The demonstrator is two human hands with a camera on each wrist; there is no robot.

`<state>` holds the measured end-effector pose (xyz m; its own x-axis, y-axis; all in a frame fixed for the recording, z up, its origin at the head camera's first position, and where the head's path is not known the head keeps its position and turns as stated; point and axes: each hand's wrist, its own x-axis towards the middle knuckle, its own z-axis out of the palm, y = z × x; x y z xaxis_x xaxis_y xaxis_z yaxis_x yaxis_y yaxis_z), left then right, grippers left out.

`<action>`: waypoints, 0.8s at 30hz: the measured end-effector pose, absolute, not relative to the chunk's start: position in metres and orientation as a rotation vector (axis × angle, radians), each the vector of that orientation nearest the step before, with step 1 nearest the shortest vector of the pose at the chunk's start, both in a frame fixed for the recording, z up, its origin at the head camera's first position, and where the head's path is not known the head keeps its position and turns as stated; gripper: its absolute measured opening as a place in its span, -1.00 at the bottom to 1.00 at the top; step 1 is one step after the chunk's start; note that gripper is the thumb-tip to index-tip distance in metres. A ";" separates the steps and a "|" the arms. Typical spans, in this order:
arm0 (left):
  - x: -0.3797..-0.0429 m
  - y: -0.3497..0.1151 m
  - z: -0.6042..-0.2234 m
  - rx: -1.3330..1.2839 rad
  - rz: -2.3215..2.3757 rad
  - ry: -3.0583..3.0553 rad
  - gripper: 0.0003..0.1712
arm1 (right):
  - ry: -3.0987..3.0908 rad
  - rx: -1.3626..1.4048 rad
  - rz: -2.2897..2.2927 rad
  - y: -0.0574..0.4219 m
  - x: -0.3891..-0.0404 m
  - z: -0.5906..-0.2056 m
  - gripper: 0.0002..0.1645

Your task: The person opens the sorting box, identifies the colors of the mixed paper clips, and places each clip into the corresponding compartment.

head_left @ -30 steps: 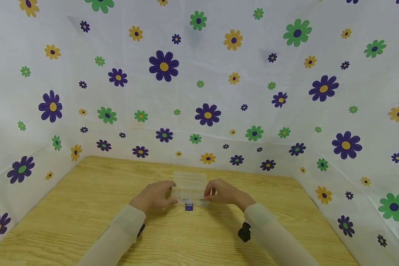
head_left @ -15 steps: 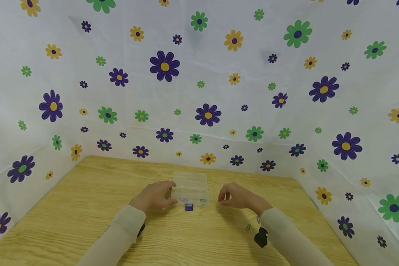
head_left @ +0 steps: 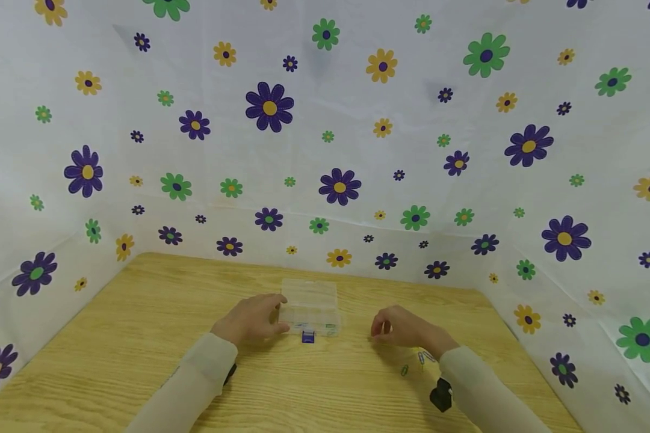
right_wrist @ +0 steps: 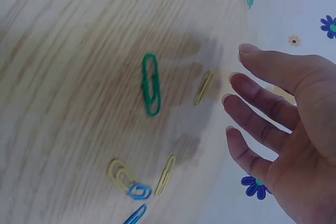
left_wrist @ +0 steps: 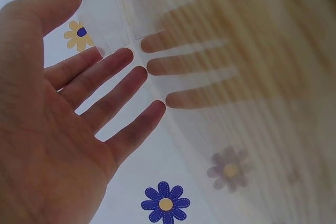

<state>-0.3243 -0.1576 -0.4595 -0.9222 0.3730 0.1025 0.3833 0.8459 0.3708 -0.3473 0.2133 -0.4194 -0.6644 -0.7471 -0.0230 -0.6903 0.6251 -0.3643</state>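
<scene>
A clear plastic box (head_left: 309,294) stands at mid-table with its lid up and a blue latch (head_left: 308,337) at the front. Blue paper clips (head_left: 301,325) and green paper clips (head_left: 330,328) show inside. My left hand (head_left: 251,319) rests at the box's left side, its fingers extended in the left wrist view. To the right of the box, my right hand (head_left: 406,328) is low over the table with nothing in its fingers. A yellow paper clip (right_wrist: 203,88) lies just off its fingertips, and a green paper clip (right_wrist: 151,85) lies farther from them.
Several loose paper clips, including a blue one (right_wrist: 139,191) and a yellow one (right_wrist: 165,176), are scattered by the right wrist. A white flowered sheet (head_left: 411,132) walls the wooden table (head_left: 303,391) at the back and both sides.
My right hand has left the box's right edge and moved right and closer to me, uncovering green clips in the box and loose ones on the table. The left hand stays put.
</scene>
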 end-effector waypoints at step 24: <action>-0.325 -0.156 -0.459 -0.615 -0.610 -2.992 -0.32 | 2.654 -1.068 -0.497 0.235 -0.343 -0.425 -0.94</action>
<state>-0.3252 -0.1560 -0.4590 -0.9216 0.3740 0.1033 0.3846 0.8452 0.3711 -0.3433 0.2349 -0.4246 -0.7049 -0.7034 -0.0914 -0.6227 0.6753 -0.3953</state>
